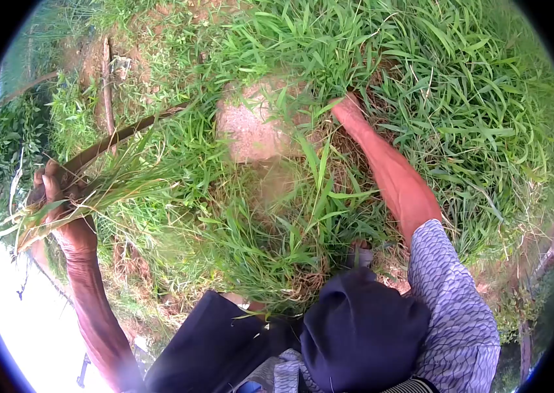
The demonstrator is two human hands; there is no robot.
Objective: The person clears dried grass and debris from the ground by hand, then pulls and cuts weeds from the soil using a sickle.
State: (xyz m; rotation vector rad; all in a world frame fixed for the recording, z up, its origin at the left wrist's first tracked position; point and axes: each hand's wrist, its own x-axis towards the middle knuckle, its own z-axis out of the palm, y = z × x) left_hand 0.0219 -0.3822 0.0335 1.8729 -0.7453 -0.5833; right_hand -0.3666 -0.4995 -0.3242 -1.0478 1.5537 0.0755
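Observation:
At the left, my left hand [61, 200] is closed, its fingers wrapped round a long, narrow, dark brown blade-like tool [103, 145] and a bunch of grass [123, 182]. The tool slants up to the right, and its far end lies among the grass near a pale, flat-faced stone [254, 124]. My right hand [348, 108] reaches down into tall green grass [421, 111] just right of the stone. Its fingers are hidden in the blades, so I cannot see what they touch.
My knees in dark trousers [362, 334] are bent at the bottom. A thin wooden stick [107, 85] lies on bare soil at the upper left. Dense grass surrounds the stone. Leafy shrubs [18, 131] stand at the left edge.

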